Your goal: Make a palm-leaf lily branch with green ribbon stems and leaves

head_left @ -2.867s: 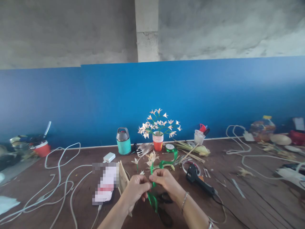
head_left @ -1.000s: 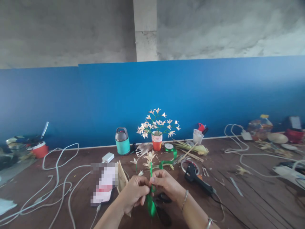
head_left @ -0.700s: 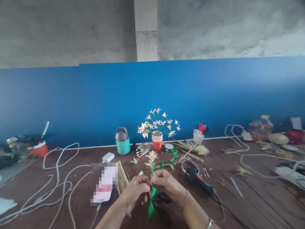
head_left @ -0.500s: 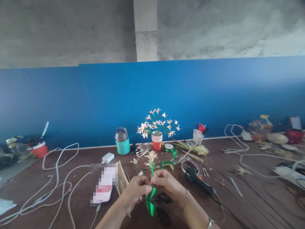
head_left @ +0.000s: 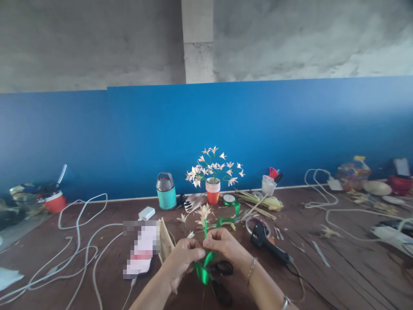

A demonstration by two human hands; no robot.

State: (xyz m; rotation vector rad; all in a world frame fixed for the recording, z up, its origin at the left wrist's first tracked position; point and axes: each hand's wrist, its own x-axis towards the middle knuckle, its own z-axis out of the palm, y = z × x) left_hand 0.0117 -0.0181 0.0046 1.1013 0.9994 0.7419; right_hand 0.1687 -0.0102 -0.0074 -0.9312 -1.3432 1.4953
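Note:
Low in the middle of the view, my left hand (head_left: 180,262) and my right hand (head_left: 224,245) meet, both pinched round the thin green stem of a pale paper flower (head_left: 204,212) that stands up above my fingers. A green ribbon (head_left: 202,269) hangs from the stem below my hands, its free end looping out to the left. Black scissors (head_left: 222,280) lie on the table right under my hands. A green ribbon roll (head_left: 229,199) sits further back, with ribbon trailing from it toward my hands.
An orange cup of paper flowers (head_left: 213,191) and a teal flask (head_left: 166,191) stand by the blue wall. A black glue gun (head_left: 267,243) lies to the right. White cables (head_left: 77,241) sprawl over the wooden table (head_left: 338,267). A phone (head_left: 142,249) rests at left.
The flower stem stays between my fingers. The hanging ribbon has shifted below my hands, first dangling straight, now curled up shorter and further left. My hands barely moved.

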